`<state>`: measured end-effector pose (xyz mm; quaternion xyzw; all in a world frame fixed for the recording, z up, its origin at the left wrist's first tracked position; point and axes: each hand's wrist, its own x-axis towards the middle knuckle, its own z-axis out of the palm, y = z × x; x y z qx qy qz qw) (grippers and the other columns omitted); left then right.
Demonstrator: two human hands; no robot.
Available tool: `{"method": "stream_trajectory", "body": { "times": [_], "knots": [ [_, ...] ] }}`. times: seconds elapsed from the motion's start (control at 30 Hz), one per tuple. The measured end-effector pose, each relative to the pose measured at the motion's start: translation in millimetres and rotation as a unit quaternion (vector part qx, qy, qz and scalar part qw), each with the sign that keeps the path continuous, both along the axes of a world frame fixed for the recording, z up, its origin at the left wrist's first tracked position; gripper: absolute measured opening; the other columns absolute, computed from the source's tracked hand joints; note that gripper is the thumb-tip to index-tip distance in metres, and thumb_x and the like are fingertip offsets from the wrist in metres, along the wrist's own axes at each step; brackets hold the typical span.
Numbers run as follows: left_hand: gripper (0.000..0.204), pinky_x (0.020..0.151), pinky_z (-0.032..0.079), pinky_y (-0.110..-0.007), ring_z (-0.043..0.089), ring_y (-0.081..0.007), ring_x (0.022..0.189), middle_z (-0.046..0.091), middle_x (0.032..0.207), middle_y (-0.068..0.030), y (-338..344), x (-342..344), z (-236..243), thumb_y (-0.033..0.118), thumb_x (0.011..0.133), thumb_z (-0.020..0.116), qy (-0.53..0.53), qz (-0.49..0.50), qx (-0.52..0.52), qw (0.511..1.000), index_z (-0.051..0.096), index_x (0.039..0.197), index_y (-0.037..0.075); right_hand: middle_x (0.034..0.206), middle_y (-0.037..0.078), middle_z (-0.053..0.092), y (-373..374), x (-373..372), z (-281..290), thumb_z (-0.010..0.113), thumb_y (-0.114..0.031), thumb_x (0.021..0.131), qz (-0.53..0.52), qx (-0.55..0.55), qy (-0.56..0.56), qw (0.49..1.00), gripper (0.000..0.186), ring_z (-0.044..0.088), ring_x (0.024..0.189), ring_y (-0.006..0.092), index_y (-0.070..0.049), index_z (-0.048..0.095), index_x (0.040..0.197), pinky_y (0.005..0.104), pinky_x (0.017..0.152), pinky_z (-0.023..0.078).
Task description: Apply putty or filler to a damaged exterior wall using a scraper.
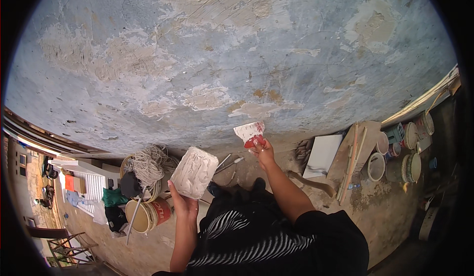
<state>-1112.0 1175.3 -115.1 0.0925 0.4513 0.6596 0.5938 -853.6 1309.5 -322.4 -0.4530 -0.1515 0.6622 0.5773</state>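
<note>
My left hand (183, 203) grips the near edge of a shallow rectangular tray (195, 172) smeared with whitish putty. In my right hand (262, 151) is a red putty knife (251, 134), its wide blade coated white and pointing at the wall. The blade appears close to the lower part of the wall; whether it touches I cannot tell. The blue-grey wall (207, 69) is worn, with several rough beige and whitish putty patches, one patch (259, 109) just above the blade.
At the left stand a bucket (143, 216) with a stick in it and a heap of pale rope (150, 165). To the right are a white board (322, 155), wooden sticks (349, 162) and several pails (376, 166). A curved brown piece (316, 186) lies near my right forearm.
</note>
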Motion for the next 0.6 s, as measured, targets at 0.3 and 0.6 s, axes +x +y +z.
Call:
{"method": "stream_trajectory", "body": {
  "times": [0.3, 0.6],
  "knots": [
    [0.07, 0.106, 0.044, -0.043, 0.049, -0.0291, 0.13, 0.045, 0.146, -0.0134, -0.9, 12.6, -4.7, 0.057, 0.099, 0.042, 0.017, 0.02, 0.001, 1.0, 0.036, 0.145, 0.004, 0.093, 0.004, 0.064, 24.3, -6.0, -32.2, 0.065, -0.017, 0.094, -0.081, -0.154, 0.023, 0.984, 0.018, 0.063, 0.072, 0.015, -0.012, 0.058, 0.11, 0.0329, 0.057, 0.058],
    [0.072, 0.108, 0.041, -0.044, 0.047, -0.0298, 0.132, 0.044, 0.147, -0.0136, 6.3, -0.5, -7.5, 0.057, 0.098, 0.042, 0.002, 0.002, 0.003, 1.0, 0.035, 0.146, 0.004, 0.092, 0.003, 0.066, -60.6, 32.9, -60.0, 0.063, -0.015, 0.095, 0.094, -0.227, -0.087, 0.965, 0.013, 0.065, 0.077, 0.0181, -0.015, 0.06, 0.108, 0.0372, 0.066, 0.059]
  ]
}}
